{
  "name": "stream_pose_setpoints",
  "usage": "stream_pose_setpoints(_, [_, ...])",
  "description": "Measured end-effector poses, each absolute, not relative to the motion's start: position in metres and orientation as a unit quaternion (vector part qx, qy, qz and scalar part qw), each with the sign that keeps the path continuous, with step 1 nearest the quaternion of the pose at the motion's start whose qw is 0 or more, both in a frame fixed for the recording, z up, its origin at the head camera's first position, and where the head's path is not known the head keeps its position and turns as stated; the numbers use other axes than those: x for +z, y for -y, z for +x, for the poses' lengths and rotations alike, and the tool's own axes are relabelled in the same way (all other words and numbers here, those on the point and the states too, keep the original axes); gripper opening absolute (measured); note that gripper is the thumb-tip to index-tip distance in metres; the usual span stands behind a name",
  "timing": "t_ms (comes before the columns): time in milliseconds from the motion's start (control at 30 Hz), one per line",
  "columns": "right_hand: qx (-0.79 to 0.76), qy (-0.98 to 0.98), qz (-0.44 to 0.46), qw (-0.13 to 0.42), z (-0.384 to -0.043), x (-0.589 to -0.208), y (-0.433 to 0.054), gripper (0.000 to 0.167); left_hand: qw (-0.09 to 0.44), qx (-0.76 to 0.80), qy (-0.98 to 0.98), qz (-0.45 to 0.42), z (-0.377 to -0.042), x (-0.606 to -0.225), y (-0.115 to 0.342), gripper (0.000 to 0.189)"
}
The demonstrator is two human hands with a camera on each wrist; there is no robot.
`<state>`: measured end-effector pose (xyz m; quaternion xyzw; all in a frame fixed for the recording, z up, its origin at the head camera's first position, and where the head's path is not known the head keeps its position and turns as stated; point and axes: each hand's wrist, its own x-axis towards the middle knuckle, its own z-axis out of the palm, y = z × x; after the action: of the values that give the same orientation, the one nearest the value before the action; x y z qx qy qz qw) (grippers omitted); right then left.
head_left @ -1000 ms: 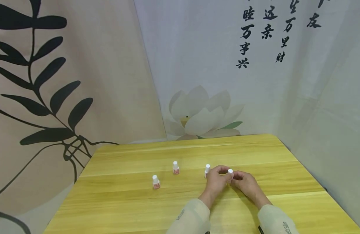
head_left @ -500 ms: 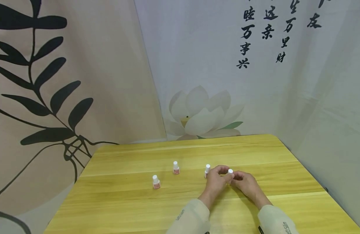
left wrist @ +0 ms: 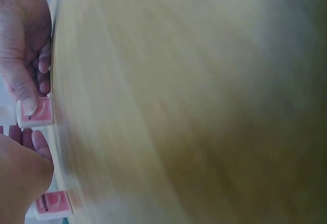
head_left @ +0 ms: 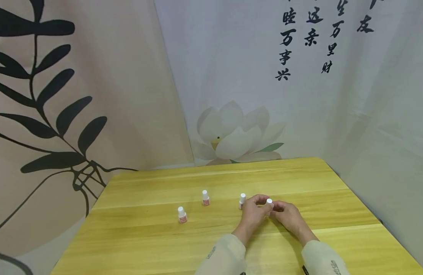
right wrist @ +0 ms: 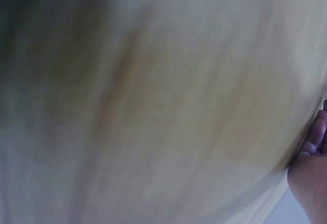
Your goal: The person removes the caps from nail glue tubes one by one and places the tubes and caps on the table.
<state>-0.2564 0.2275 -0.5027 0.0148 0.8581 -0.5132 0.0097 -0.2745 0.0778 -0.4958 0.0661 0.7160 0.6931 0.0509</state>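
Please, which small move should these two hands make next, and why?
Perhaps ease the right hand off the rightmost bottle first, with the left hand steadying it. Both hands are at this bottle, which looks upright, and a neighbouring bottle stands close beside the left hand, so moving that hand first could knock it.

yellow wood-grain table (head_left: 128, 240); upright on it: front-left bottle (head_left: 182, 215), mid-table bottle (head_left: 205, 198), partly hidden third bottle (head_left: 242, 200).

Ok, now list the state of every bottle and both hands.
Leftmost bottle: capped, upright
Second bottle from left: capped, upright
Third bottle from left: capped, upright, partly hidden
Rightmost bottle: capped, upright, between both hands' fingers
Left hand: fingers curled at rightmost bottle
Right hand: holding rightmost bottle, thumb on label
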Motion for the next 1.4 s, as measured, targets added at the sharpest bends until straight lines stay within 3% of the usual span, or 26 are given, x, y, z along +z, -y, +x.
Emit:
stream_pose_setpoints(200, [-0.515, -0.857, 0.010, 0.017, -0.258, -0.502, -0.221, 0.015, 0.047, 0.697, -0.713, 0.065, -0.276, -0.497, -0.073, 0.012])
stream_pose_setpoints(633, [-0.508, -0.861, 0.004, 0.024, -0.261, -0.504, -0.212, 0.016, 0.029, 0.683, -0.727, 0.063, -0.276, -0.497, -0.063, 0.015])
stream_pose_setpoints(1067, [-0.488, -0.872, -0.011, 0.024, -0.258, -0.501, -0.227, 0.033, 0.032, 0.679, -0.731, 0.058, -0.277, -0.494, -0.074, 0.018])
stream_pose_setpoints(1400, [-0.481, -0.876, -0.011, 0.031, -0.258, -0.499, -0.230, 0.035, 0.024, 0.677, -0.733, 0.057, -0.276, -0.495, -0.078, 0.012])
